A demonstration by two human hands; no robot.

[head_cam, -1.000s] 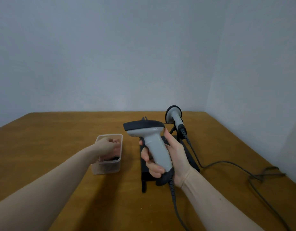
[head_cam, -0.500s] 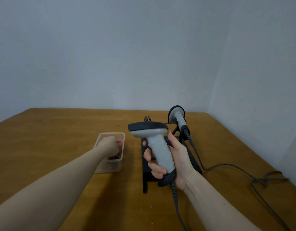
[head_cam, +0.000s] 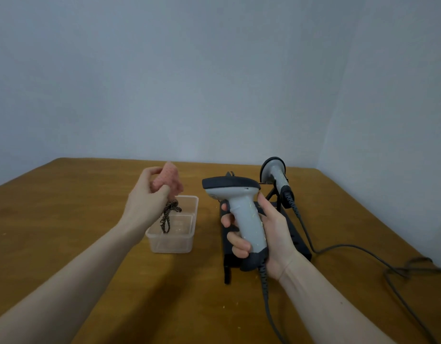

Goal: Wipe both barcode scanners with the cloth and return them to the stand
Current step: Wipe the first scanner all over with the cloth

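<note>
My right hand (head_cam: pixel 269 234) grips the handle of a grey barcode scanner (head_cam: pixel 239 207) with a black head, held upright over the black stand (head_cam: pixel 299 242). A second grey scanner (head_cam: pixel 276 177) rests on the stand's far right holder. My left hand (head_cam: pixel 146 197) pinches a pink cloth (head_cam: pixel 168 180) above the clear plastic container (head_cam: pixel 187 234). A dark braided cord (head_cam: pixel 168 216) dangles from the cloth down into the container.
The wooden table (head_cam: pixel 65 219) stands in a corner between two grey walls. Coiled black scanner cables (head_cam: pixel 393 269) trail across the table's right side. One cable hangs from the held scanner toward the near edge.
My left hand has lifted out of the container, bringing up the pink cloth with its cord. The right hand has kept the scanner upright with little movement.
</note>
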